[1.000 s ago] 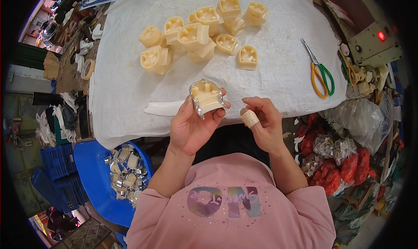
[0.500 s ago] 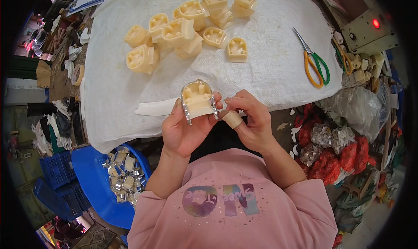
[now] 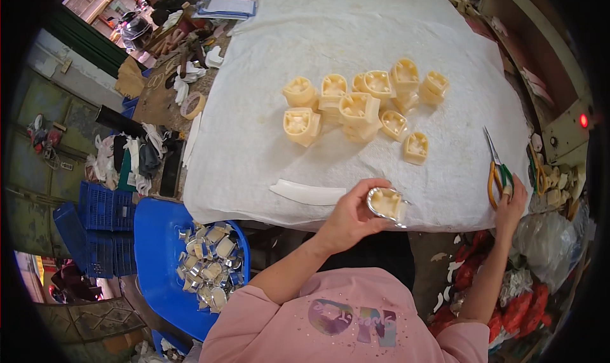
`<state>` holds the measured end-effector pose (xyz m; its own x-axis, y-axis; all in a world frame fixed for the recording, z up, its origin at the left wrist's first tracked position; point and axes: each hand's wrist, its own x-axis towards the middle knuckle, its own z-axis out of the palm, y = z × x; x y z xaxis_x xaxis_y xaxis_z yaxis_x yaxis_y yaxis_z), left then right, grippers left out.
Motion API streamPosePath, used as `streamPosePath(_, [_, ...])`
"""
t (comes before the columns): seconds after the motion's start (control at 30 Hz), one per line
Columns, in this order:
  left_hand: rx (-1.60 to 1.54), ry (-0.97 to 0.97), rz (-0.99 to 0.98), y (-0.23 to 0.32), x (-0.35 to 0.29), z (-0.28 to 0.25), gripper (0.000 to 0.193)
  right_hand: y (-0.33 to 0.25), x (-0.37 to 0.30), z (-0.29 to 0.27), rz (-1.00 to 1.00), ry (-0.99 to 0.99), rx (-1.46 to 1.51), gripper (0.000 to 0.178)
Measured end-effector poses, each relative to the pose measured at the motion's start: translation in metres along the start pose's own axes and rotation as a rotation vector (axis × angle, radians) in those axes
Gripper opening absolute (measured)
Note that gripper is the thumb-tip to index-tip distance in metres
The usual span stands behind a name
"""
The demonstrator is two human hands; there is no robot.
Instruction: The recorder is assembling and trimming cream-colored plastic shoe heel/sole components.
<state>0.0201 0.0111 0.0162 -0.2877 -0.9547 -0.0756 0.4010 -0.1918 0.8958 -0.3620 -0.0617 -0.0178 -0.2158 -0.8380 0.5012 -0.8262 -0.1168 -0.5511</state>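
Observation:
My left hand (image 3: 351,218) holds a small cream plastic piece (image 3: 385,203) with a shiny silver metal edge around it, over the near edge of the table. Its curved hollow side, with short posts inside, faces up. At the table's right side my right hand (image 3: 510,204) has its fingers closed on the handles of a pair of scissors (image 3: 497,164), one handle orange and one green. The blades point away from me. Beyond my hands stand several similar cream pieces (image 3: 361,109), some stacked. A curved white strip (image 3: 308,193) lies left of my left hand.
Left of the table, a blue plastic seat (image 3: 155,268) holds a heap of metal-edged pieces (image 3: 213,261). Blue crates (image 3: 108,207) stand farther left. A tape roll (image 3: 192,106) lies beside the white cloth. On the right are a machine box with a red light (image 3: 582,120) and plastic bags (image 3: 548,245).
My right hand has left the metal-edged piece and reached right to the scissors. The left hand keeps the piece, now tilted differently. The view has shifted, so the table appears farther right.

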Motion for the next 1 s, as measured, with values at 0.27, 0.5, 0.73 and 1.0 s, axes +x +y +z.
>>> streamPosePath(0.27, [1.035,-0.025,0.294,-0.010,0.017,0.021,0.063,0.013,0.020,-0.008,-0.154,-0.232,-0.612,0.043])
streamPosePath(0.5, [1.414,0.035,0.376,-0.018,0.029,0.022,0.063,-0.040,0.028,0.014,0.023,-0.361,-0.559,0.042])
streamPosePath(0.73, [1.328,-0.005,0.387,-0.027,0.035,0.024,0.062,-0.035,0.006,-0.005,-0.034,-0.193,-0.350,0.054])
streamPosePath(1.0, [1.333,0.008,0.339,-0.027,0.033,0.026,0.056,-0.101,-0.088,-0.036,0.285,-0.612,0.511,0.067])
